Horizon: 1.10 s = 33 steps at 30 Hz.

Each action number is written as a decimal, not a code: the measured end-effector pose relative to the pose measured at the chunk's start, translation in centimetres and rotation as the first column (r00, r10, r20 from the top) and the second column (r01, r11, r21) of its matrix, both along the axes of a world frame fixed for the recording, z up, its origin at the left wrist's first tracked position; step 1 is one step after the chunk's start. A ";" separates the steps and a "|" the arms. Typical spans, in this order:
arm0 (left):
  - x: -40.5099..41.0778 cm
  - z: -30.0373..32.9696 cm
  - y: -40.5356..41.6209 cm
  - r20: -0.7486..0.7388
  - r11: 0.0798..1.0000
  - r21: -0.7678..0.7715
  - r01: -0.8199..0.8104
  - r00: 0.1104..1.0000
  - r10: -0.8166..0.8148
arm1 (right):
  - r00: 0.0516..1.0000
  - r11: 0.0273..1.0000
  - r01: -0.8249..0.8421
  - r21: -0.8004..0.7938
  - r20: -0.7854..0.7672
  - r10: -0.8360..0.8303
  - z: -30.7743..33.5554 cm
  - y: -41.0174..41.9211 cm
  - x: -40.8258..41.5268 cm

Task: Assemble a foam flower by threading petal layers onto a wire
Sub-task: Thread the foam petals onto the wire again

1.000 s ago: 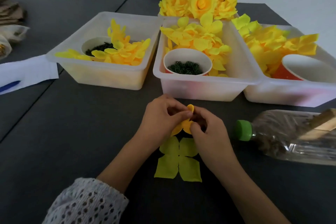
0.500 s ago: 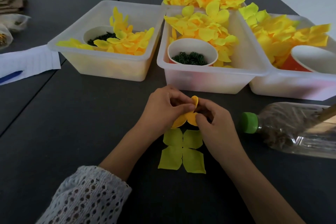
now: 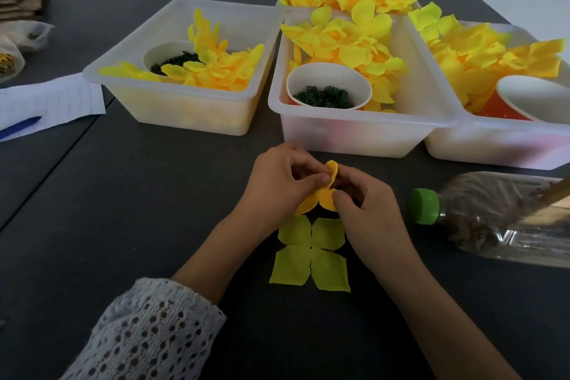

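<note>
Your left hand [image 3: 277,182] and right hand [image 3: 367,210] both pinch the small orange-yellow foam petal layer [image 3: 324,194] above the dark desk [image 3: 123,225], just beyond the flat four-lobed lime-green foam petal piece [image 3: 310,251]. No legible writing anywhere.

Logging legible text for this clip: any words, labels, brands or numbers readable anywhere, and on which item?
None can be read.
Paper sheet at the left edge: faint ruled lines only, no writing that can be made out.
Plastic bottle lying on its side: no label or brand in view.
Orange cup in the right bin: tiny pale specks, too small to tell.
Bins, petals and both hands: no print visible.
</note>
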<state>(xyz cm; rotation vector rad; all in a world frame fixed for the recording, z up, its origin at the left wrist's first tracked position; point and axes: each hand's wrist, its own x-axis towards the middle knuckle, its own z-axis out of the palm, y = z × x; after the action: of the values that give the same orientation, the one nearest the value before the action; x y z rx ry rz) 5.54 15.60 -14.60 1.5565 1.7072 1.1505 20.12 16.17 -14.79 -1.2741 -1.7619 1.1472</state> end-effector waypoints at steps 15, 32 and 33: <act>0.9 -0.5 0.0 -0.116 0.995 0.094 0.015 0.993 -0.004 | 0.999 1.000 0.000 0.003 -0.044 0.000 0.0 -0.1 -0.2; 2.3 -0.4 -0.5 -0.227 0.964 0.265 0.035 0.974 0.027 | 0.974 0.983 0.178 -0.042 -0.137 -0.182 0.0 0.5 -0.3; 2.4 -0.4 -0.5 -0.232 0.963 0.266 0.035 0.972 0.029 | 0.974 0.982 0.184 -0.043 -0.123 -0.188 0.0 0.5 -0.4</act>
<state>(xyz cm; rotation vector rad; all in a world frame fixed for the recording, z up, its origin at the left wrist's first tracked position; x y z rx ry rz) 7.91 15.06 -14.98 1.9259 1.7511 1.2824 19.74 16.70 -14.74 -1.3249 -1.5040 1.1262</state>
